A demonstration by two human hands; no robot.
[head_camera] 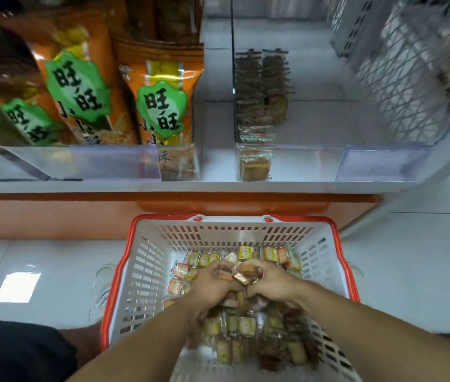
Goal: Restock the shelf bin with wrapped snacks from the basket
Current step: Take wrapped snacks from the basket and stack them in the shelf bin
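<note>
Wrapped snacks (241, 274), small brown and yellow-green packets, heaped in the basket (146, 271) on the floor. My left hand (212, 282) and right hand (270, 281) curl together round a scoop. Gathering step, I'd say. Next: lift it to the clear shelf bin (314, 161), front edge of the shelf, only a thin row inside.

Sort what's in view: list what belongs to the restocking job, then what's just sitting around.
Part of the job:
- white plastic basket with red rim
- small wrapped snacks heaped in it
- left hand and right hand, gripping a bunch of snacks together
- clear plastic shelf bin, holding one row of snacks

Just sitting around:
- orange snack bags with green labels
- white wire mesh rack
</note>
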